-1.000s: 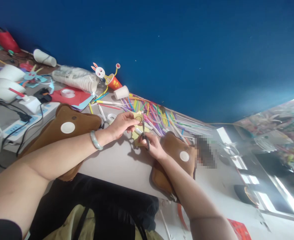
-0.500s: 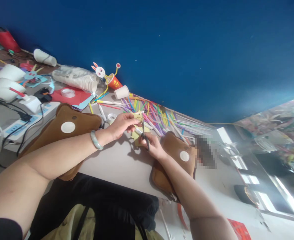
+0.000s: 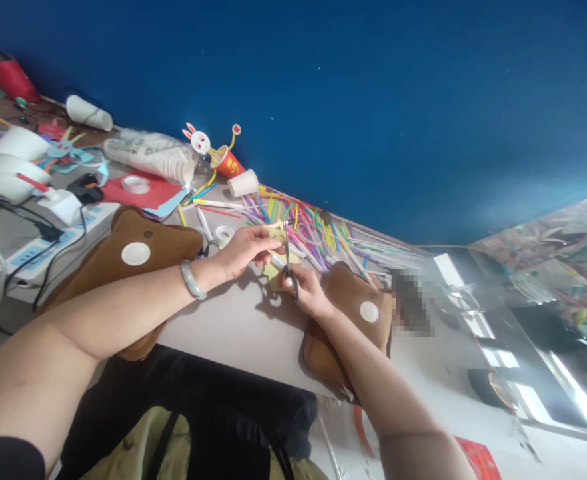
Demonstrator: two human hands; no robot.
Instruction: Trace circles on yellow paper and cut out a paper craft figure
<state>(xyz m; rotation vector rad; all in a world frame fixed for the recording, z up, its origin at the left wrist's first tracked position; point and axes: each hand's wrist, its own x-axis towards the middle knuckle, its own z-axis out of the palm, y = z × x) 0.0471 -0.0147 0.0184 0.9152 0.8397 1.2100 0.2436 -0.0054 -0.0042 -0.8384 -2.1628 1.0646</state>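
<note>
My left hand [image 3: 246, 252] pinches a small piece of yellow paper [image 3: 274, 231] between thumb and fingers, with a round outline visible on it. My right hand [image 3: 306, 290] is closed around the handles of dark scissors [image 3: 288, 257]. Their blades point away from me and stand at the right edge of the paper. More yellow paper [image 3: 276, 277] lies on the table below and between my hands. A brown cushion [image 3: 136, 257] with a white round patch sits under my left forearm, and a second brown cushion [image 3: 348, 310] is beside my right wrist.
Many coloured straws and sticks [image 3: 318, 233] are spread along the blue wall. A white paper cup [image 3: 243, 183] lies near a red cup [image 3: 227, 162] with a rabbit figure. Stacked cups in plastic [image 3: 148, 157], red paper [image 3: 163, 193] and a power strip [image 3: 68, 233] are at left.
Almost nothing differs. The scissors and the yellow paper have shifted very slightly; both hands keep their hold.
</note>
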